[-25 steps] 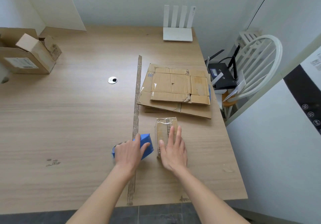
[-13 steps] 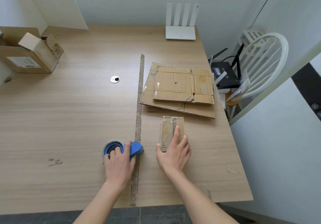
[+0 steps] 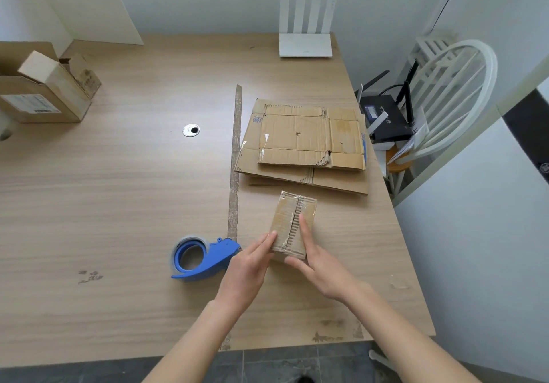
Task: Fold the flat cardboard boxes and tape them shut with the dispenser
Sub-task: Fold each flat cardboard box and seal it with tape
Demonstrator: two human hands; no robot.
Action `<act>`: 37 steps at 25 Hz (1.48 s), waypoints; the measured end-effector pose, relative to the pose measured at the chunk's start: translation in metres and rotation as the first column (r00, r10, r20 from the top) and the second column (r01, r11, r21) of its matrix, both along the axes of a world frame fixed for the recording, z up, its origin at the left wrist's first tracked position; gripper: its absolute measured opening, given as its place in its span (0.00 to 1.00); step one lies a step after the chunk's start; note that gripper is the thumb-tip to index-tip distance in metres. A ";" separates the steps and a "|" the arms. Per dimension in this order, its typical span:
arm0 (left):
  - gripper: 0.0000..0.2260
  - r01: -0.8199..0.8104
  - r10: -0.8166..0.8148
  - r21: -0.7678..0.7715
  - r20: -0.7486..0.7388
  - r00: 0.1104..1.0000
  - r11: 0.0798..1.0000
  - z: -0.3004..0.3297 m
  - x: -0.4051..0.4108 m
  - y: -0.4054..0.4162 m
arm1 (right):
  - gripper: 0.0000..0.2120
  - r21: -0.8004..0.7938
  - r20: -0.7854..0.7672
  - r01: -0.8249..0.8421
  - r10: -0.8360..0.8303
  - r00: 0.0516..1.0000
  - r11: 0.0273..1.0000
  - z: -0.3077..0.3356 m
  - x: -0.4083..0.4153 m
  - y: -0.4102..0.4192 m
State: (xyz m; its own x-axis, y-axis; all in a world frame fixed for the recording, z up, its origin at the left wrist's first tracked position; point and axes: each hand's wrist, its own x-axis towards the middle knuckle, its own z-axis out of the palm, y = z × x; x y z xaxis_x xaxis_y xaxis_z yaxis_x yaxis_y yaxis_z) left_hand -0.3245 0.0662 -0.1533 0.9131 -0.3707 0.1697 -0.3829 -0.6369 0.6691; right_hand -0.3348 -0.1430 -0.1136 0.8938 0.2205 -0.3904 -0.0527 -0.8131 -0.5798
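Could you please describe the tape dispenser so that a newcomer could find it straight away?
On the wooden table, look near the front edge, just left of the person's left hand. The tape dispenser lies there untouched, the only blue plastic thing among brown cardboard.

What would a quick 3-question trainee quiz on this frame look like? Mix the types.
1. True or false: the left hand grips the blue tape dispenser.
2. What lies just beyond the small taped box: A) flat cardboard stack, B) a mug, C) scissors?
3. Which hand has a finger along the box's top seam?

Key: 1 false, the dispenser lies alone on the table. 2 A. 3 the right hand.
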 end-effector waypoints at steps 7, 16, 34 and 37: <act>0.20 0.077 -0.072 0.117 -0.045 0.996 0.990 0.018 0.040 0.010 | 0.44 -0.150 0.061 -0.107 0.117 0.991 0.983 -0.003 0.006 -0.012; 0.29 0.310 -0.432 0.447 0.202 0.879 0.839 0.020 0.079 0.014 | 0.39 -0.137 0.002 -0.214 0.216 0.976 0.967 -0.005 0.018 -0.024; 0.23 -0.008 -0.001 -0.031 -0.281 0.960 0.999 0.030 0.046 -0.015 | 0.36 0.095 0.051 0.292 -0.297 0.953 0.952 -0.003 -0.011 -0.010; 0.43 -0.213 0.135 -0.106 -0.493 0.860 0.971 0.036 0.044 -0.031 | 0.24 0.344 -0.061 0.476 -0.487 0.871 0.809 0.003 0.007 -0.005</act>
